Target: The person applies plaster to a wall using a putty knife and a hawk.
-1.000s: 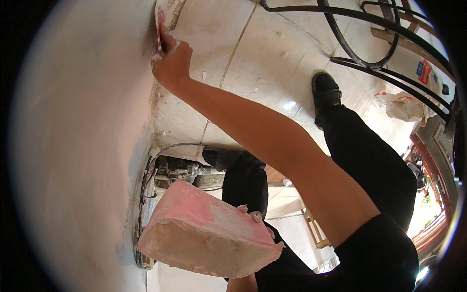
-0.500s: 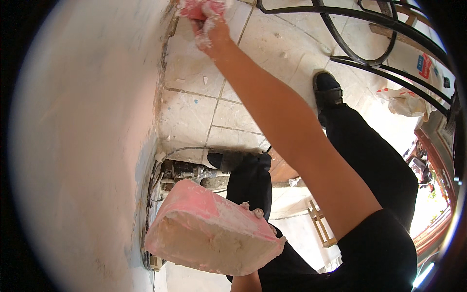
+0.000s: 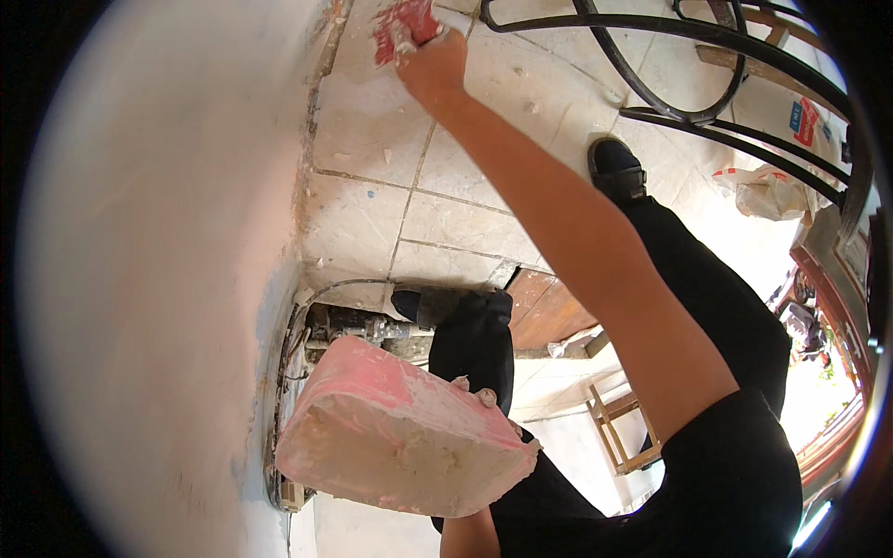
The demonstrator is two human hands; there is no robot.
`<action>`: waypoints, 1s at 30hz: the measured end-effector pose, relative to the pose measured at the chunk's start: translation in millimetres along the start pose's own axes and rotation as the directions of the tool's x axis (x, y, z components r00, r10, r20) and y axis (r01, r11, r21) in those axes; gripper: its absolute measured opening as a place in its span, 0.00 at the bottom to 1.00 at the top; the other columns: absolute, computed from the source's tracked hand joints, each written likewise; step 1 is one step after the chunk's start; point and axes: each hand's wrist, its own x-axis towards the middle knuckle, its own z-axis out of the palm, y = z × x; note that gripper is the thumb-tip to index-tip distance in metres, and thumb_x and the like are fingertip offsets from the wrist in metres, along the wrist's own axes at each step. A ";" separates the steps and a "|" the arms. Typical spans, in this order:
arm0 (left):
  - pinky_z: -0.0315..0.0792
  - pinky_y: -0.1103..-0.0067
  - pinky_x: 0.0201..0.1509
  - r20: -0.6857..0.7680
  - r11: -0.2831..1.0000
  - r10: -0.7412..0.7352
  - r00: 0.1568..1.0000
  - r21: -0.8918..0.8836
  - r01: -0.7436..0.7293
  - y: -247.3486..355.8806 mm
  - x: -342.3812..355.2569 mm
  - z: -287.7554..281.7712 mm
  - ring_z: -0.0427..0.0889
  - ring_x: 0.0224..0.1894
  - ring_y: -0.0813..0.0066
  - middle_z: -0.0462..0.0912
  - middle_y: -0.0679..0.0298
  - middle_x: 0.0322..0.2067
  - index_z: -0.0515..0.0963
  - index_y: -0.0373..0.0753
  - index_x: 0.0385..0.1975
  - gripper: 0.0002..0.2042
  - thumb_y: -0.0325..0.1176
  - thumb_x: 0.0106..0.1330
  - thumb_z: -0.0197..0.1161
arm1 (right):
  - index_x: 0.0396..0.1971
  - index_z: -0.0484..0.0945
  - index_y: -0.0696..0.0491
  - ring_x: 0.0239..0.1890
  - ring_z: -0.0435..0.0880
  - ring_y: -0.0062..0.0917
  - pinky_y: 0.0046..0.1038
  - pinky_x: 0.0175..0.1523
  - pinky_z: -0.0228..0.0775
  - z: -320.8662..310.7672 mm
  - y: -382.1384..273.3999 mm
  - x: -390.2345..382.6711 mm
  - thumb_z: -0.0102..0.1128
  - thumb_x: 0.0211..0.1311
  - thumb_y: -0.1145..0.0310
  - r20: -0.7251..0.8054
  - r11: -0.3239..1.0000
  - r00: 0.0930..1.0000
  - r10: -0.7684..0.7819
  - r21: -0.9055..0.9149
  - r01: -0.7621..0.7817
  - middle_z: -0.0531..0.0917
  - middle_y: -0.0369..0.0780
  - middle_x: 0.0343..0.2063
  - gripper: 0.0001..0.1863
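A pink tub [image 3: 358,372], its inside coated with pale putty, tilts with its mouth toward me at the lower middle. My left hand [image 3: 486,398] is closed on it from beneath; only putty-smeared fingertips show at its far side, and the rest is hidden behind the tub. At the far end of my outstretched arm, my right hand [image 3: 434,63] grips a red scraper [image 3: 402,26] streaked with white putty. The scraper is close to the pale wall [image 3: 167,260] on the left; whether it touches cannot be made out.
Dusty floor tiles [image 3: 363,223] run along the wall's foot. A black metal frame [image 3: 688,33] stands at the far right, near a plastic bag [image 3: 767,193]. Beyond the tub lie pipes and a cable [image 3: 363,325]. A small wooden stool [image 3: 619,428] stands at right, behind my legs.
My right hand has shifted right and slightly nearer with the scraper, whose red face shows more now. The tub in my left hand has hardly moved.
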 end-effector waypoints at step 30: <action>0.61 0.46 0.50 0.023 1.000 -0.002 1.000 0.023 0.001 4.0 -6.2 -12.2 0.61 0.50 0.31 0.58 0.48 0.53 0.54 0.44 0.58 0.28 0.50 0.61 0.49 | 0.17 0.73 0.61 0.27 0.77 0.43 0.37 0.32 0.68 47.9 -13.9 -33.3 0.62 0.39 0.67 0.150 0.954 0.968 -0.202 -0.192 0.229 0.77 0.50 0.19 0.12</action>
